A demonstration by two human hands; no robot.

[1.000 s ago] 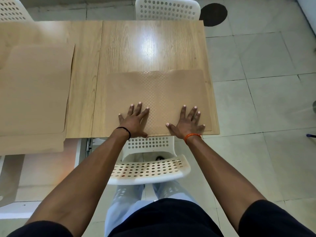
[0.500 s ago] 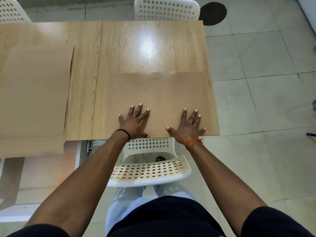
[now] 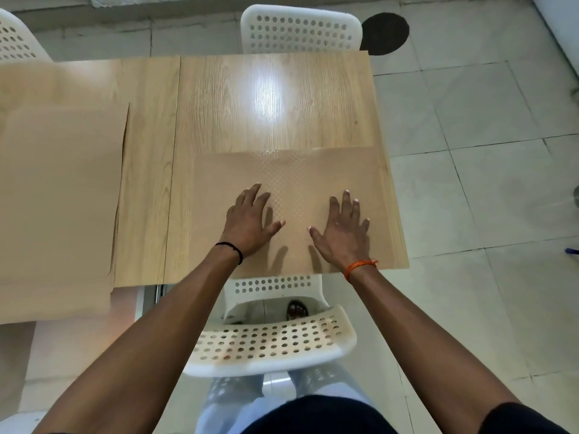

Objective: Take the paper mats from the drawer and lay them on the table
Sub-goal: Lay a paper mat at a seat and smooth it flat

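A tan paper mat (image 3: 294,170) with a dotted texture lies flat on the near right part of the wooden table (image 3: 275,98). My left hand (image 3: 249,219) rests on its middle with straight fingers. My right hand (image 3: 343,228) lies palm down on the mat's right half, fingers spread. More tan paper mats (image 3: 59,195) are stacked on the left part of the table and hang over its near edge. No drawer is in view.
A white perforated chair (image 3: 272,339) stands between me and the table's near edge. Another white chair (image 3: 300,29) is at the far side, a third (image 3: 15,39) at the far left. Tiled floor spreads to the right, with a dark round mark (image 3: 385,32).
Both hands have slid forward from the mat's near edge toward its middle. The mat stays flat in place.
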